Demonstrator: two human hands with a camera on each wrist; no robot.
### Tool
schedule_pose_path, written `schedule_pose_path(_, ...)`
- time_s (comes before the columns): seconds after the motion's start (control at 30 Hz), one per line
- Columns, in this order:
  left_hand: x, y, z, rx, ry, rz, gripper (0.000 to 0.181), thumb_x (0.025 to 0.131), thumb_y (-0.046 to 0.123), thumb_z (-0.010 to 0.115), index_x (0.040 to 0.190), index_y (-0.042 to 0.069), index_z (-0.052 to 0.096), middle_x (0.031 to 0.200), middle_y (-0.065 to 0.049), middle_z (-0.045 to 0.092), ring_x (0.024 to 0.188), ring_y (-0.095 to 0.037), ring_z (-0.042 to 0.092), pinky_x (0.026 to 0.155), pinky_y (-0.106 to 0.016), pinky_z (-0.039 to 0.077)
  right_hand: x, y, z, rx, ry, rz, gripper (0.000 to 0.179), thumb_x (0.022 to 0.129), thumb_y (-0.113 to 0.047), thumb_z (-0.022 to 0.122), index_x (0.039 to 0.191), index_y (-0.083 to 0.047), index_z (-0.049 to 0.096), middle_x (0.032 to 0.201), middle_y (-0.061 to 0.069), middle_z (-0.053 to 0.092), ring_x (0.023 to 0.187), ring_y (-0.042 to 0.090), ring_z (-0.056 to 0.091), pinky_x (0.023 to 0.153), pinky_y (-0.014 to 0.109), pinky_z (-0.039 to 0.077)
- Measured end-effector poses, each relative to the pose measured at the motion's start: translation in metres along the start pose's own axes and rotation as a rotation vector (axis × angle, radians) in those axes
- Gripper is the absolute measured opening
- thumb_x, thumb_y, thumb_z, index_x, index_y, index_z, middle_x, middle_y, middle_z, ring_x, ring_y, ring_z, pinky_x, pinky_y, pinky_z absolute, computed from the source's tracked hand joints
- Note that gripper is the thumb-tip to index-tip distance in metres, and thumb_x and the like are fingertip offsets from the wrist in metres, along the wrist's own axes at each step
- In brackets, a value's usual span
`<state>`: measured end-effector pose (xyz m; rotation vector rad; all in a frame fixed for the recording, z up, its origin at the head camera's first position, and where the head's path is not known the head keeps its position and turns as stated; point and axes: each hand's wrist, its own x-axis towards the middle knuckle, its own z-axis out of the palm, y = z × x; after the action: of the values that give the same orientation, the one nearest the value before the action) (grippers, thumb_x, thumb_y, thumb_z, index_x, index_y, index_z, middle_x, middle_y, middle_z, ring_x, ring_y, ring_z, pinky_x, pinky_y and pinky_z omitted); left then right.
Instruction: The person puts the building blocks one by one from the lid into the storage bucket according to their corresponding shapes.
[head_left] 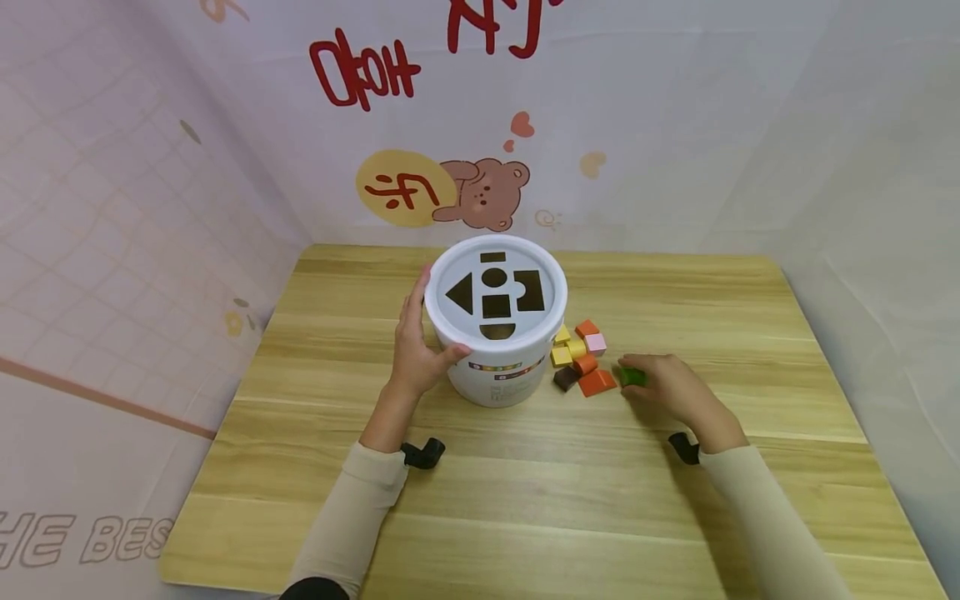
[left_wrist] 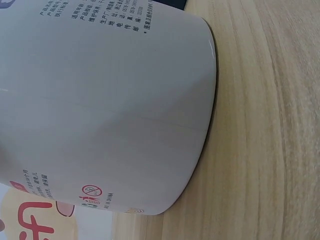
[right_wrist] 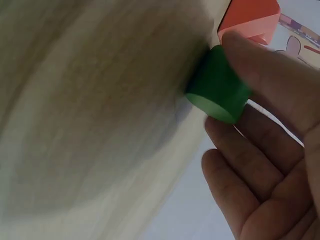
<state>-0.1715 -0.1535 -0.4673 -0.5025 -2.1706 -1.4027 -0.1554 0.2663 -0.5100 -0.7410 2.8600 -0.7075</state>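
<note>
My left hand [head_left: 415,353] holds a white bucket [head_left: 491,371] by its side, thumb at the near rim and fingers round the left edge. The bucket stands upright with a white lid [head_left: 480,331] on it, cut with holes such as a triangle, a circle and a square. In the left wrist view the printed bucket wall [left_wrist: 105,105] fills much of the frame. My right hand [head_left: 671,387] pinches a small green block [right_wrist: 220,87] with a curved side, close over the table. Beside it lies a red-orange block [head_left: 597,383].
Several loose blocks lie right of the bucket, among them a pink block [head_left: 596,344], a yellow block [head_left: 561,357] and a dark brown block [head_left: 566,378]. The wooden table [head_left: 525,517] ends at a printed white backdrop [head_left: 660,167].
</note>
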Motion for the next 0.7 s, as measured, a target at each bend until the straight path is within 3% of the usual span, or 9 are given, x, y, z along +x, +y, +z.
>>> schedule_pose_path(0.13,0.000,0.000,0.000,-0.001,0.003,0.008,0.131,0.072,0.098,0.059,0.167,0.013,0.029,0.169,-0.007,0.037,0.152,-0.025,0.036,0.123,-0.059,0.028,-0.001,0.001,0.000,-0.021,-0.007,0.010,0.041,0.088,-0.002,0.084,0.126,0.005,0.072,0.119,0.023,0.075,0.103,0.038,0.073,0.088,0.056,0.059)
schedule_pose_path(0.4,0.000,0.001,0.000,-0.005,0.003,0.003,0.130,0.072,0.098,0.059,0.167,0.014,0.029,0.170,-0.001,0.036,0.152,-0.024,0.036,0.122,-0.058,0.028,-0.001,0.002,0.002,-0.016,-0.008,0.009,0.044,0.091,-0.005,0.083,0.131,0.006,0.070,0.121,0.023,0.074,0.105,0.038,0.073,0.090,0.056,0.059)
schedule_pose_path(0.57,-0.001,0.000,0.000,-0.009,0.004,-0.001,0.131,0.072,0.098,0.059,0.167,0.013,0.029,0.169,-0.009,0.037,0.151,-0.024,0.036,0.122,-0.059,0.029,0.000,0.002,-0.003,0.007,0.008,0.039,0.038,0.094,-0.010,0.080,0.127,0.005,0.070,0.115,0.021,0.075,0.097,0.033,0.072,0.086,0.055,0.058)
schedule_pose_path(0.7,0.000,0.000,0.001,-0.010,0.003,-0.004,0.133,0.071,0.098,0.059,0.166,0.009,0.029,0.168,-0.013,0.038,0.151,-0.025,0.036,0.122,-0.060,0.028,0.002,-0.002,-0.012,0.056,0.062,0.036,0.033,0.094,-0.007,0.079,0.124,0.005,0.068,0.113,0.022,0.076,0.101,0.038,0.073,0.089,0.059,0.058)
